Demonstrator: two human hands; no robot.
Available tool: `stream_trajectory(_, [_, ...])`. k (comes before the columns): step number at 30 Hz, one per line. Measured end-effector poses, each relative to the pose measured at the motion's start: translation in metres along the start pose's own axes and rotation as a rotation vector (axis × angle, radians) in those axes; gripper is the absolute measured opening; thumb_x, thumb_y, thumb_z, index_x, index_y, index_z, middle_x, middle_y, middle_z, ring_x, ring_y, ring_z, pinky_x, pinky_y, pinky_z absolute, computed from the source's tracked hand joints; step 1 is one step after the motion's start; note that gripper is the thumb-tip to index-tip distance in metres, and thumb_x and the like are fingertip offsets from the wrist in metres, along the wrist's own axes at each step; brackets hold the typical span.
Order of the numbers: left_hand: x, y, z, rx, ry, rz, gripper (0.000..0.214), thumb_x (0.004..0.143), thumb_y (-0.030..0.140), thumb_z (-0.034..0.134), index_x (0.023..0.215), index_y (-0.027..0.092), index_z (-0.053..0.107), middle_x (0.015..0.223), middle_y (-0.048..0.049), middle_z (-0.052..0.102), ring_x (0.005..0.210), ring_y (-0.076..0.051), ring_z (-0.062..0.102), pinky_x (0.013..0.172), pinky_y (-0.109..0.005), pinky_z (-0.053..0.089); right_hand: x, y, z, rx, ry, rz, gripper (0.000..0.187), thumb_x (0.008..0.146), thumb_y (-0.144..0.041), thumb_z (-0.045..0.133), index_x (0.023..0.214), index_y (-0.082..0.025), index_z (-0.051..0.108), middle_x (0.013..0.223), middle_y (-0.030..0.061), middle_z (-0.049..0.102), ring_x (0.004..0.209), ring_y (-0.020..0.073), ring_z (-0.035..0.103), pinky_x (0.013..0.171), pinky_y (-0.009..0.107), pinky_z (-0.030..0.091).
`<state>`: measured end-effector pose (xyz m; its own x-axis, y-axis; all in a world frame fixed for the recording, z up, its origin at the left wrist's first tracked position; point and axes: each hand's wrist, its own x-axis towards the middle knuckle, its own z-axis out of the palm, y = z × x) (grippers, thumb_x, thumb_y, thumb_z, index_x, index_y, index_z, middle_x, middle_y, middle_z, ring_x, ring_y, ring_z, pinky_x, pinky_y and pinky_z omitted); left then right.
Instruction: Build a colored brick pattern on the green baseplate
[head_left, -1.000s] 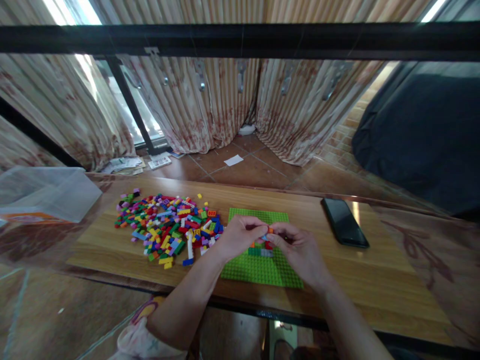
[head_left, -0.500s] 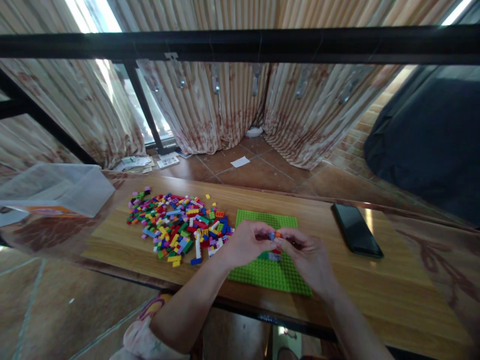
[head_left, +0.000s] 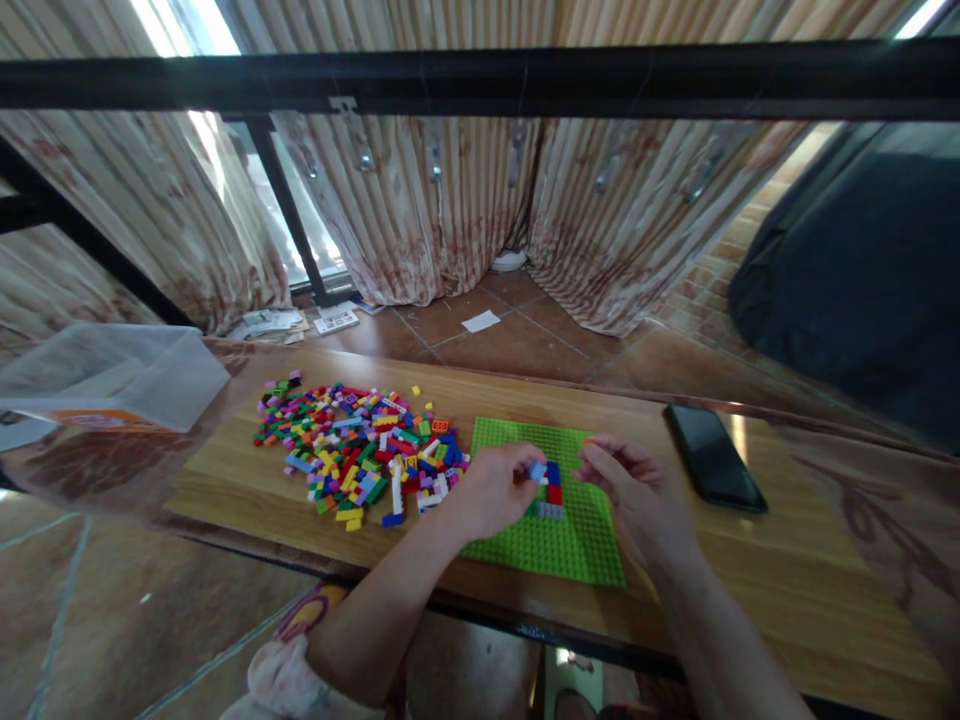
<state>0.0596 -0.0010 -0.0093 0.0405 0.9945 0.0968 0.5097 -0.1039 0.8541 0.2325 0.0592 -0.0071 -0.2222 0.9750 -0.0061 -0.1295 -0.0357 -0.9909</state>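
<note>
A green baseplate [head_left: 570, 540] lies on the wooden table [head_left: 750, 590] in front of me. My left hand [head_left: 491, 490] hovers over its left part, fingers pinched on a small light-blue brick [head_left: 537, 470]. A short stack of blue, red and grey bricks [head_left: 553, 492] stands on the plate just right of that hand. My right hand [head_left: 637, 495] is over the plate's right part, fingers curled, with a small orange piece [head_left: 589, 442] at its fingertips. A pile of loose coloured bricks [head_left: 352, 450] lies left of the plate.
A black phone [head_left: 712, 456] lies on the table to the right of the baseplate. A clear plastic box [head_left: 112, 378] sits at the far left. A black bar crosses the top of the view, with curtains and tiled floor beyond the table.
My hands, which were pinched together on small bricks above the plate, have come apart. The left keeps the light-blue brick; the right has drawn away to the right.
</note>
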Motion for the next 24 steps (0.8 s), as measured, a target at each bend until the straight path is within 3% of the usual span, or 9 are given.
stream_trajectory(6, [-0.005,0.000,0.005,0.154,-0.023,0.064,0.024,0.081,0.016,0.059,0.103,0.020,0.069,0.097,-0.0021,0.070,0.090,-0.017,0.063,0.084,-0.029,0.049,0.000,-0.001,0.000,0.032,0.011,0.032,0.025,0.066,-0.036,0.081,0.080,-0.019,0.069,0.071,-0.0021,0.063,0.059,0.0094,0.058,0.059,0.024,0.051])
stream_trajectory(13, [-0.011,-0.007,0.011,0.374,0.114,0.077,0.024,0.076,0.026,0.073,0.100,0.028,0.075,0.108,-0.0050,0.063,0.101,-0.022,0.056,0.094,-0.040,0.044,0.000,-0.005,-0.002,-0.044,0.038,0.015,0.027,0.066,-0.039,0.079,0.079,-0.018,0.067,0.065,-0.0023,0.062,0.056,0.0101,0.056,0.055,0.025,0.049])
stream_trajectory(20, [-0.017,-0.013,0.015,0.413,0.138,0.036,0.030,0.077,0.030,0.073,0.107,0.029,0.073,0.117,-0.0062,0.058,0.110,-0.024,0.051,0.098,-0.043,0.044,-0.001,-0.008,-0.001,-0.126,0.029,0.015,0.030,0.066,-0.044,0.077,0.076,-0.018,0.066,0.063,-0.0012,0.061,0.054,0.0109,0.055,0.053,0.026,0.049])
stream_trajectory(24, [-0.018,-0.011,0.012,0.436,0.121,0.018,0.024,0.079,0.029,0.071,0.103,0.028,0.074,0.118,-0.0068,0.058,0.110,-0.024,0.051,0.098,-0.044,0.044,-0.002,-0.007,0.001,-0.065,0.005,0.099,0.030,0.062,-0.040,0.080,0.077,-0.018,0.067,0.065,-0.0013,0.062,0.055,0.0102,0.055,0.053,0.025,0.050])
